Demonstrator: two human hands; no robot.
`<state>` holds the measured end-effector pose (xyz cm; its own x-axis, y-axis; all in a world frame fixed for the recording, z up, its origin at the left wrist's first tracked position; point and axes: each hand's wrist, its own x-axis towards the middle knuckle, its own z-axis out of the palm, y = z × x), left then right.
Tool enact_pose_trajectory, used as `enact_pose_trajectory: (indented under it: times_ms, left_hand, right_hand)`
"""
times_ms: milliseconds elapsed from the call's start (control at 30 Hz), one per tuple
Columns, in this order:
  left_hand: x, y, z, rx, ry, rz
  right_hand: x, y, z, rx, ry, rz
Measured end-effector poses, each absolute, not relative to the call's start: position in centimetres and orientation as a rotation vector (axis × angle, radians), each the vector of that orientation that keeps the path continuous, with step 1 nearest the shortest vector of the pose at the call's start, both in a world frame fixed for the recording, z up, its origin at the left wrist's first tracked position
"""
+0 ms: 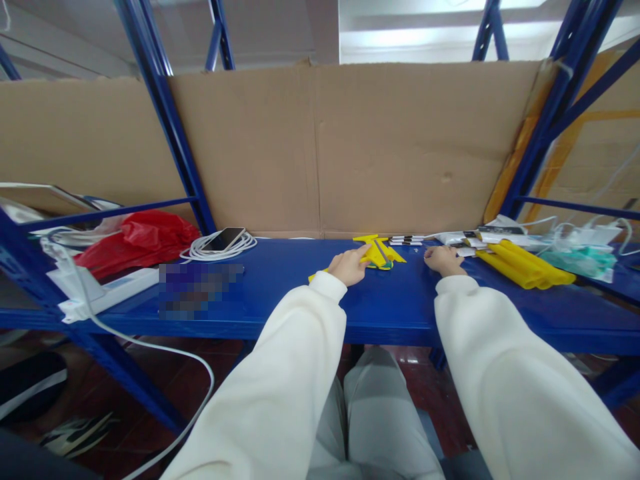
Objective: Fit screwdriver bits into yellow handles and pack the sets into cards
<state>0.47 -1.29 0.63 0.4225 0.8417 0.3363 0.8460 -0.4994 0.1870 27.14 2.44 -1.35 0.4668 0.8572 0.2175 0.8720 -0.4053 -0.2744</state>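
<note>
My left hand [349,267] rests on the blue shelf, its index finger stretched onto a bunch of flat yellow pieces [376,253]. These have angular, cut-out shapes, with a grey stripe and a bit of green among them; their kind is unclear. A yellow tip [314,276] shows on the left side of that hand, by the sleeve. To the right, my right hand [444,260] is low over the shelf, fingers curled together. Whatever those fingers hold, if anything, is too small to make out. Black-and-white striped strips [407,240] lie behind, between both hands.
Yellow rolled sheets [530,265], white packets [500,235] and a green-and-white plastic bag [583,257] lie at right. Leftward are a phone [224,239] on a coiled white cable [200,252], a red bag [143,241] and a power strip [117,291]. Cardboard [400,147] walls the back.
</note>
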Motion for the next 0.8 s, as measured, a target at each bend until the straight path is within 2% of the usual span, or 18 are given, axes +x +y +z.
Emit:
enact_pose_trajectory:
  times_ms: [500,800]
  left_hand:
    - [0.6,-1.0,0.6,-2.654,-1.540,-0.647]
    - [0.6,-1.0,0.5,-2.667,-1.541,-0.684]
  right_hand:
    - [25.2,1.8,-0.5,-2.338,-1.682,-0.248]
    - [25.0,2.3,-0.8,-2.397,-1.749,-0.256]
